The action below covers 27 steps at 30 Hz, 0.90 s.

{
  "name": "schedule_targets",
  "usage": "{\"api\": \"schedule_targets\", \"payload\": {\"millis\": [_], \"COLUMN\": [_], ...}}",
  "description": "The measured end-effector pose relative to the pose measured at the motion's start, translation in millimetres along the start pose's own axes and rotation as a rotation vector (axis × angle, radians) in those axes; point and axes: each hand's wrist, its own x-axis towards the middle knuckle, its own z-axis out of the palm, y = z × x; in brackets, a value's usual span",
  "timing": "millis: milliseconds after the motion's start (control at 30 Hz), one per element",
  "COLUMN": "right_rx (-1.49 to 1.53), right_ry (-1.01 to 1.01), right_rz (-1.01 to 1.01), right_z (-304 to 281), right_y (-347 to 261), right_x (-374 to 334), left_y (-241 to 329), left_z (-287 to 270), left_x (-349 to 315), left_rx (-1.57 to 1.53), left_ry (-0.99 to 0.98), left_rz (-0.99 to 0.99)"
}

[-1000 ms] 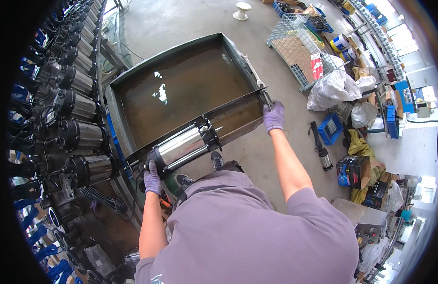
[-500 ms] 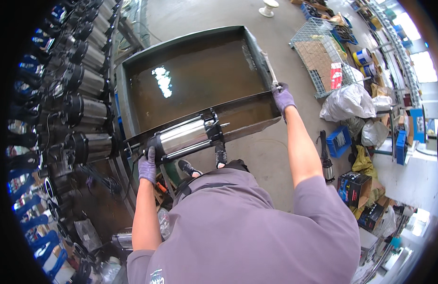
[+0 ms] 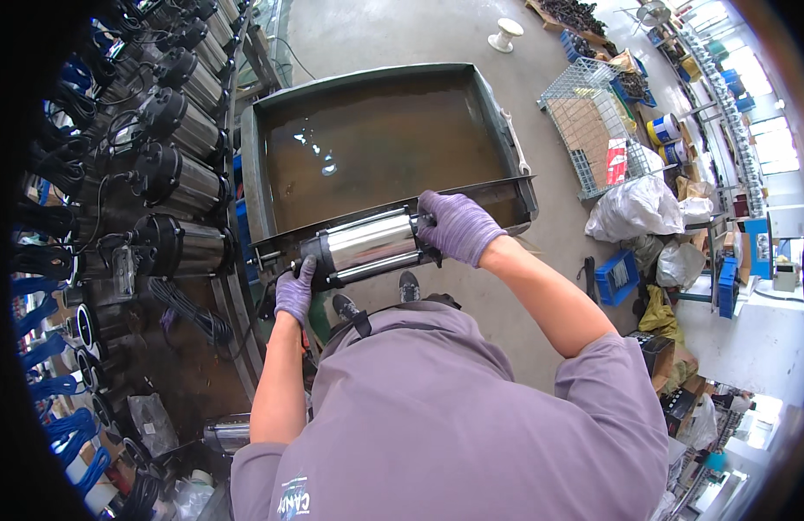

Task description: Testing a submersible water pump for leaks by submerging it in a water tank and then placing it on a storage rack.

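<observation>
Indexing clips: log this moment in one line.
left hand: on steel pump motor, left end | right hand: on right end | liquid-filled tank: beyond

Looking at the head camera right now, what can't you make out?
Head view:
Metal cylinder: its right end is partly hidden by the right hand.
Left hand: some fingertips are hidden, by the cylinder or the hand itself.
Tank: its bottom is hidden by murky water.
Legs: mostly hidden by the shirt.

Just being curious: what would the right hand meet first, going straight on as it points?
Likely the shiny cylinder, whose right end the right hand seems to touch; exact depth is unclear.
</observation>
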Motion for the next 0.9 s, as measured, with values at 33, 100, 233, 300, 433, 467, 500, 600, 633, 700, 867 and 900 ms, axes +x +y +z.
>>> {"api": "schedule_targets", "payload": {"millis": [33,100,233,300,433,467,500,600,633,700,867,900], "right_rx": [0.004,-0.150,-0.223,-0.235,-0.247,-0.245,-0.249,-0.230,-0.222,-0.213,-0.221,-0.228], "right_ry": [0.018,-0.009,-0.033,-0.046,-0.079,-0.058,-0.046,-0.030,-0.038,-0.022,-0.047,-0.049], "right_rz": [-0.023,0.033,0.003,-0.009,0.017,0.024,0.038,0.051,0.052,0.064,0.090,0.086], "right_z": [1.6,4.6,5.5,5.1,7.4,8.7,9.9,11.8,12.6,14.4,15.1,15.0], "right_y": [-3.3,-7.0,-8.8,-8.4,-8.6,-8.7,-8.6,-7.4,-7.4,-7.6,-7.8,-7.8], "right_x": [3.2,8.5,9.4,7.8,12.3,12.1,11.9,12.7,13.7,14.1,16.8,16.7], "left_y": [1.7,3.3,5.2,6.7,10.5,11.6,12.4,13.4,13.4,12.2,10.6,9.9], "left_z": [0.0,0.1,-0.1,-1.0,-1.7,-2.3,-2.8,-4.0,-3.9,-3.3,-2.0,-1.6], "left_x": [-0.7,-2.9,-3.7,-4.1,-8.1,-8.4,-8.6,-9.2,-9.1,-10.8,-8.6,-8.7], "left_rx": [-0.024,-0.067,-0.096,-0.117,-0.132,-0.118,-0.130,-0.107,-0.129,-0.148,-0.149,-0.161], "left_ry": [-0.016,-0.005,-0.023,-0.035,-0.028,-0.020,-0.024,-0.033,-0.035,-0.043,-0.024,-0.032], "left_rz": [-0.008,0.037,0.024,0.033,0.041,0.045,0.042,0.040,0.048,0.048,0.077,0.067]}}
